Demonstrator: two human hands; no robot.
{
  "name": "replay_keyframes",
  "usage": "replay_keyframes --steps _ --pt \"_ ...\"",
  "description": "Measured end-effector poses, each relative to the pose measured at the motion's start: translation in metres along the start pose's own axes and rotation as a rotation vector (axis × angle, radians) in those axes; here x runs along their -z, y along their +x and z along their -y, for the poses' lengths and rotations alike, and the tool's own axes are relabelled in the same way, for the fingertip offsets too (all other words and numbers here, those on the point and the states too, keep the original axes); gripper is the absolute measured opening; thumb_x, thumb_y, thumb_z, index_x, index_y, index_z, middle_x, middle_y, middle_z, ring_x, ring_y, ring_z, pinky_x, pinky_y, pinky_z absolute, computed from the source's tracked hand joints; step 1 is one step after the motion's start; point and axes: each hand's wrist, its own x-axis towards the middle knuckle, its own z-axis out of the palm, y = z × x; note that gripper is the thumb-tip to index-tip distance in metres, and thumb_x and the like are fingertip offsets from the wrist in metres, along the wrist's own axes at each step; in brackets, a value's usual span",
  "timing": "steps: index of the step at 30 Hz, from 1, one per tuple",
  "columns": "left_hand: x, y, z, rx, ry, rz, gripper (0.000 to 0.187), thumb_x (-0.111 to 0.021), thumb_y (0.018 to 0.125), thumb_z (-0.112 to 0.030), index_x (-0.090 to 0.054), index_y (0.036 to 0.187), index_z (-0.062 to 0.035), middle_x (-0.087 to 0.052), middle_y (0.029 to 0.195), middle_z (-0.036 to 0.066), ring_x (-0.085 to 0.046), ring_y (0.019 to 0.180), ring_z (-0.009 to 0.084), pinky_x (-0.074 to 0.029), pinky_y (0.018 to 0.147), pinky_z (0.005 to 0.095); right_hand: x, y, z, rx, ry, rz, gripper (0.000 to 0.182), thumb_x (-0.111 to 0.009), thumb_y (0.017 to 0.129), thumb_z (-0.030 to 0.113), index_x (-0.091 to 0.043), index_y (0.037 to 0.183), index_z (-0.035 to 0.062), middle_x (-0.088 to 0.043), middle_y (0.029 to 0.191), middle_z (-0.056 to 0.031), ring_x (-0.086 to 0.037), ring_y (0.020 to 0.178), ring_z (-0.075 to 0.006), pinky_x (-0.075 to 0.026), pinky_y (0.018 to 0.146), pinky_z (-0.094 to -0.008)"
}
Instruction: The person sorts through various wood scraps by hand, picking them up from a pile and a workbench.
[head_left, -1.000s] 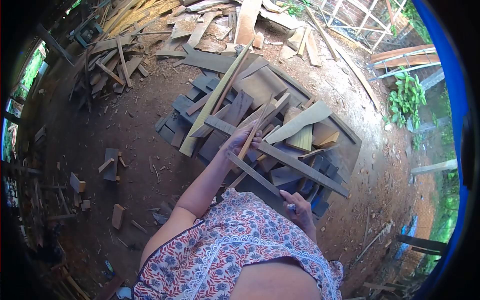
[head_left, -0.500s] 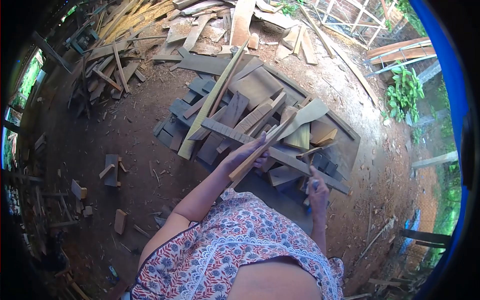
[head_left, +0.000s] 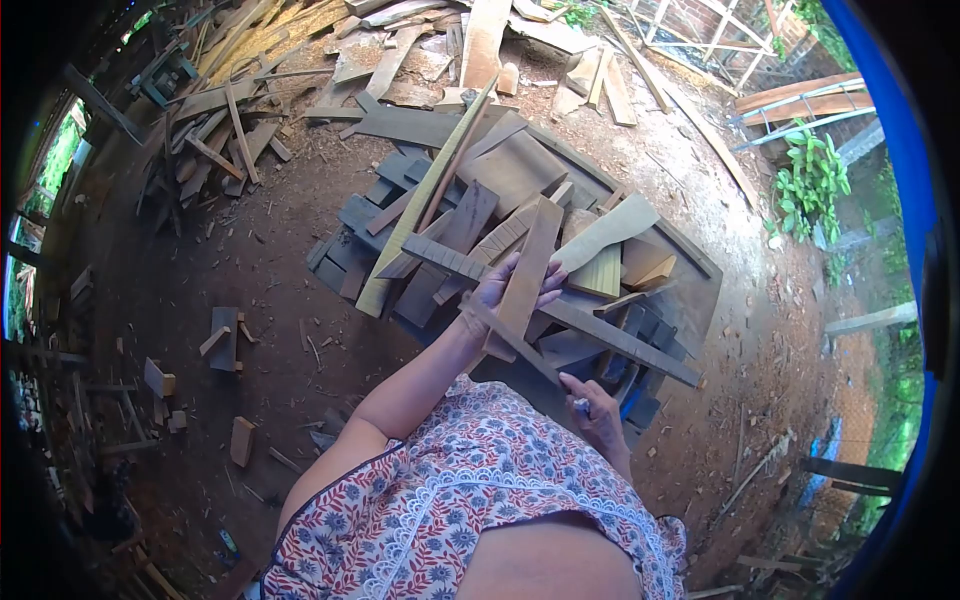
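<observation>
My left hand point(head_left: 492, 290) is wrapped around a flat brown wooden piece point(head_left: 534, 250), its fingertips showing along the right edge. The piece is tilted, with its broad face up, above a pile of wood. In my right hand point(head_left: 597, 410), closed near my body, is a long narrow flat tool like a file point(head_left: 515, 342). Its far end reaches across the lower part of the wooden piece, close to my left wrist. Beneath both hands a long notched wooden bar point(head_left: 620, 343) lies slantwise over the pile. A pale curved wooden piece point(head_left: 606, 230) rests just beyond my left fingertips.
Blocks and offcuts crowd the low work surface, with a long yellowish strip point(head_left: 420, 200) on the left. Scrap wood point(head_left: 215, 145) is heaped at the far left. More slabs point(head_left: 485, 45) lie at the back. A leafy plant point(head_left: 808, 180) grows at the right.
The wooden piece in my left hand has turned from edge-on to broad face up. My right hand has moved left and toward my body, bringing the tool across the piece.
</observation>
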Motion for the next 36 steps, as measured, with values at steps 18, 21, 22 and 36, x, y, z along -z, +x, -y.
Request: replay_keyframes --steps 18,21,22,36 --pt "-0.009 0.004 0.022 0.262 0.743 -0.226 0.049 -0.051 0.094 -0.033 -0.042 0.127 0.0028 -0.058 0.108 0.015 -0.061 0.086 0.0188 -0.055 0.071 0.0302 0.021 -0.001 -0.114 -0.276 -0.101 -0.549 0.037 -0.051 0.096 0.027 -0.053 0.131 0.0141 -0.052 0.074 -0.0009 -0.047 0.064 -0.0077 -0.043 0.06 -0.0256" --pt "-0.02 0.051 0.028 0.229 1.188 -0.294 0.047 -0.052 0.092 -0.034 -0.049 0.121 0.0034 -0.06 0.103 0.013 -0.06 0.082 0.0155 -0.051 0.07 0.0277 0.034 -0.03 -0.118 -0.426 0.0 -0.652 0.037 -0.048 0.097 0.026 -0.052 0.132 0.0121 -0.05 0.075 0.0022 -0.043 0.063 -0.0053 -0.039 0.057 -0.0228" --pt "-0.01 0.077 0.027 0.116 1.43 -0.233 0.039 -0.053 0.09 -0.029 -0.053 0.114 0.0006 -0.061 0.094 0.012 -0.061 0.079 0.0191 -0.051 0.069 0.0329 0.037 -0.039 -0.108 -0.61 0.242 -0.628 0.037 -0.048 0.098 0.025 -0.051 0.132 0.0107 -0.051 0.077 0.0035 -0.041 0.063 -0.0044 -0.038 0.056 -0.0217" --pt "0.067 0.163 -0.002 -0.374 2.74 -0.297 0.037 -0.064 0.077 -0.022 -0.058 0.111 -0.0086 -0.049 0.12 0.021 -0.046 0.112 0.0354 -0.038 0.093 0.0457 -0.008 -0.071 -0.118 -0.668 0.214 -0.568 0.037 -0.048 0.096 0.021 -0.051 0.13 0.0059 -0.062 0.113 -0.0047 -0.055 0.088 -0.0112 -0.044 0.081 -0.0264"
